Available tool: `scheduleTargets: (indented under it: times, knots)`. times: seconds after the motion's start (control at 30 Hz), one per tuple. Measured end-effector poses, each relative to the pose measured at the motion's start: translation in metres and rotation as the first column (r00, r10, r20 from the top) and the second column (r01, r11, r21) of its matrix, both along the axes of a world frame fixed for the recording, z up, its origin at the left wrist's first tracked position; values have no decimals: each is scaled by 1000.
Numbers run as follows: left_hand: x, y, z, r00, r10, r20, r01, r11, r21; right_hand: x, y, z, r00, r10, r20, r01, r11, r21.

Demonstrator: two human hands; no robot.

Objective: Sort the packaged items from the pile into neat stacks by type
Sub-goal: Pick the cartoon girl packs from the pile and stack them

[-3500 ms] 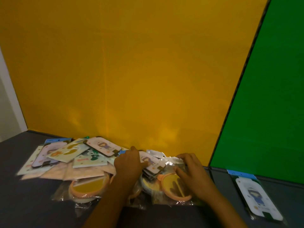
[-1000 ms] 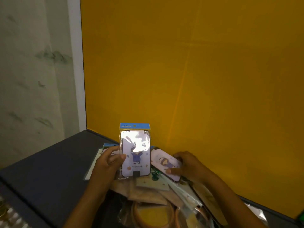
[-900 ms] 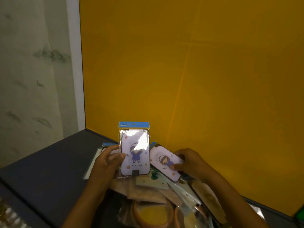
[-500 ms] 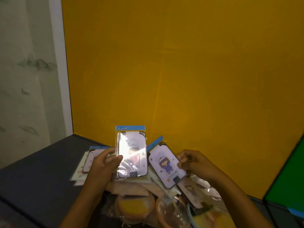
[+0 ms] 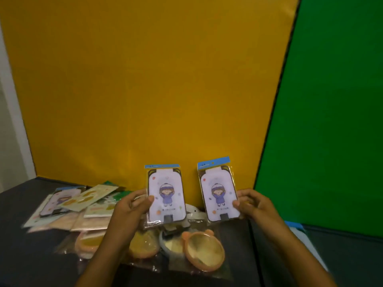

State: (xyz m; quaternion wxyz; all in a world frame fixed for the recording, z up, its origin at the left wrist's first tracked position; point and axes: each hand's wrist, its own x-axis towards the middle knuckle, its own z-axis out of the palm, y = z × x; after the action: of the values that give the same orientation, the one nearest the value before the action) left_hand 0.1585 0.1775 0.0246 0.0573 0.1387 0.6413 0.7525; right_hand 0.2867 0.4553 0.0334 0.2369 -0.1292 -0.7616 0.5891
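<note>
Yellow and green backdrop panels stand behind a dark table (image 5: 31, 255), yellow across most of the frame and green at the right.

At the lower left of the frame lies the pile (image 5: 78, 208): flat card packages, overlapping and tilted in different directions, so this part is not yet sorted. In front of them, at the lower centre, lie round orange dishes (image 5: 204, 252) in clear bags, also mixed together.

Just right of the pile, the left hand (image 5: 129, 212) pinches the left purple card package (image 5: 166, 194) by its left edge, thumb on the front and fingers behind. It is held upright above the dishes, printed side to the camera.

Further right, the right hand (image 5: 253, 205) pinches the right purple card package (image 5: 219, 192) at its right edge in the same way. The 2 packages stand side by side, apart, and show the same cartoon figure and blue header. I judge they are held up like this to compare them and confirm they are 1 type.

At the lower right edge, partly hidden by the right forearm, lies a pale package with a blue top (image 5: 298, 229), probably the start of a stack.
</note>
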Motion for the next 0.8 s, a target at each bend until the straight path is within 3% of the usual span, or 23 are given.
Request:
scheduleTargets:
  times: [0.3, 0.53, 0.8]
  knots:
    - [75, 95, -16, 993, -119, -8, 118, 991, -60, 111, 82, -22, 990, -129, -48, 120, 980, -160]
    - [123, 156, -25, 979, -192, 67, 196, 979, -62, 171, 129, -42, 966, -249, 71, 258, 944, -208]
    - [144, 182, -30, 969, -235, 73, 241, 967, -85, 177, 143, -66, 947, -266, 178, 298, 935, -190]
